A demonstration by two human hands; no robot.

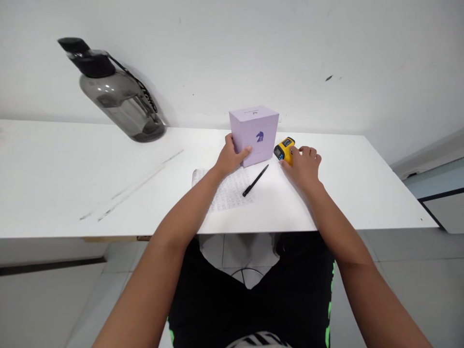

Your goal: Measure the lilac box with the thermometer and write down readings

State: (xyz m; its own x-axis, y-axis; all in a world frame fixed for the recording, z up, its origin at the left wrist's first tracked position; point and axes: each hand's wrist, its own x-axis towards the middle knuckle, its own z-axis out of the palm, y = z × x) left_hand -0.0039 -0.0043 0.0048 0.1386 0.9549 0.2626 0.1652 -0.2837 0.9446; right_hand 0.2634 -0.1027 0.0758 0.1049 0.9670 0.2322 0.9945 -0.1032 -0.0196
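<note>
Lilac box (258,135) upright near table centre, marked on its front face with a small dark purple horse-head emblem; faint small print along top edge, too small to read. Yellow handheld device (284,150) with dark screen end, just beside box at 3 o'clock, resting on white table (72,183); screen content not legible. Black pen (255,180) lying diagonally at 6 o'clock from box, lower end on a printed paper sheet (226,191); print on sheet too fine to read. Smoky grey water bottle (116,96) with black cap and strap, far off at 10 o'clock from box, against white wall, appearing tilted in this wide view. Two long faint scuff lines across tabletop at 8 o'clock from box. Left hand (230,157) wrapped round box's left lower corner, thumb pressed flat on front face, fingers hidden behind left side: grip closed on box. Right hand (304,164) at 3 o'clock from device, fingers curled and bunched, fingertips touching device's near end; whether actually clasping or only touching, cannot tell. Both forearms bare, extended from 6 o'clock, converging toward box. Dark clothing with green trim visible below table edge, tiled floor beneath.
</note>
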